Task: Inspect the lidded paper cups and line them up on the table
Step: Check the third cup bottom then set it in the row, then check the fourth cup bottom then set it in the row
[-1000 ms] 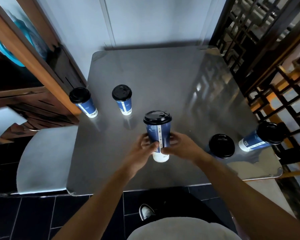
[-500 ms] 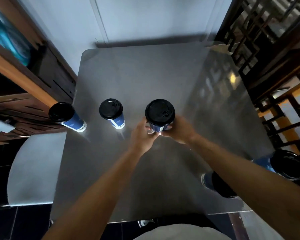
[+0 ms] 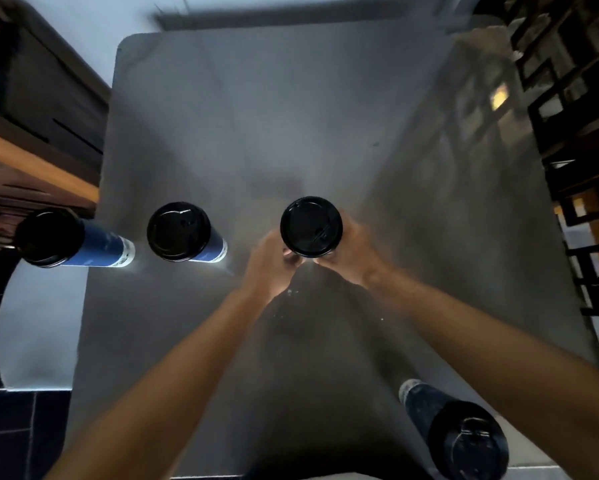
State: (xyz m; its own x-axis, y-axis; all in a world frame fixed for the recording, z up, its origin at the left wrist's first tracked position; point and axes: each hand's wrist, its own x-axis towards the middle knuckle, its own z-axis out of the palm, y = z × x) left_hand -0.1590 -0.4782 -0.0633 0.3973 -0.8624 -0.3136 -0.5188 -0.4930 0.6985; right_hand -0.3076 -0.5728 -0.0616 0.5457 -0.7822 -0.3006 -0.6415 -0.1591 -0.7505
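At the middle of the frame both hands, left hand (image 3: 268, 263) and right hand (image 3: 351, 252), clasp the third cup (image 3: 311, 226), placing it right of two standing cups (image 3: 183, 233); next, release it upright in line.

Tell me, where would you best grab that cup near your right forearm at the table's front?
Probably round the blue paper wall of the near cup, below its black lid, coming from the right side with the right hand. It stands upright and round, so fingers wrap it; gripping the lid alone might pop it off.
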